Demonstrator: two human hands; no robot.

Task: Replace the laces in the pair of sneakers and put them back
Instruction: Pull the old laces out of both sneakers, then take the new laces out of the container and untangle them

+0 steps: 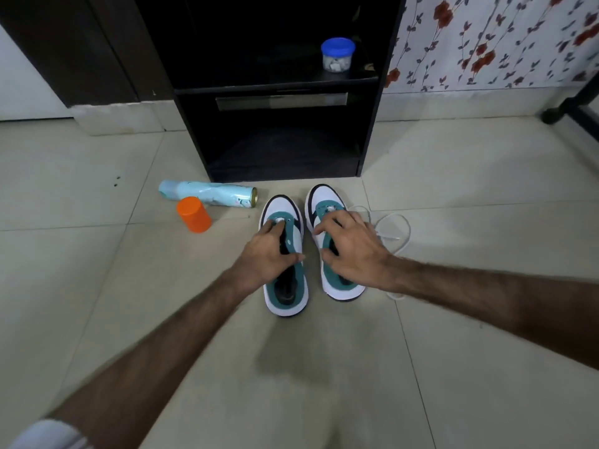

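Observation:
Two white and teal sneakers stand side by side on the tiled floor, toes pointing away from me. My left hand [267, 254] grips the left sneaker [285, 299] over its tongue, fingers curled into the opening. My right hand [351, 251] lies over the right sneaker [340, 286], fingers spread on its lace area. No laces show in the left sneaker's eyelets. A loose white lace [397, 228] lies coiled on the floor just right of the right sneaker.
A black shelf unit [369, 131] stands right behind the sneakers, with a blue-lidded jar [337, 55] on its upper shelf. A pale blue spray can [207, 193] lies to the left beside an orange cap [193, 214]. A dark furniture leg [557, 115] is far right.

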